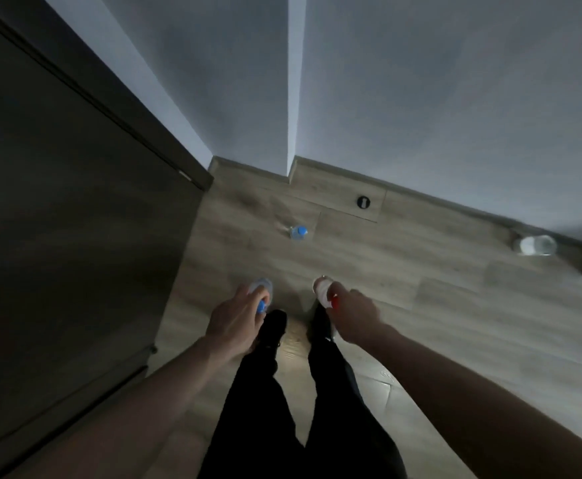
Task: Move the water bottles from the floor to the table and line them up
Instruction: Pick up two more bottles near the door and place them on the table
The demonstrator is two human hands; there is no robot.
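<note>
Each hand's grip closes on a bottle: left hand (236, 318) blue-capped bottle (261, 296), right hand (358, 314) red-capped bottle (325, 292).

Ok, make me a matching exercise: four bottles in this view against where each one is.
Things:
1. clear plastic bottle with blue cap, near the feet
2. clear plastic bottle with red cap
3. small clear bottle with blue cap, farther off
4. clear bottle with white cap

Places:
A. by the wall, far right
B. in the left hand
C. alone on the wooden floor
D. in the right hand

Pairs: 1-B, 2-D, 3-C, 4-A
</note>
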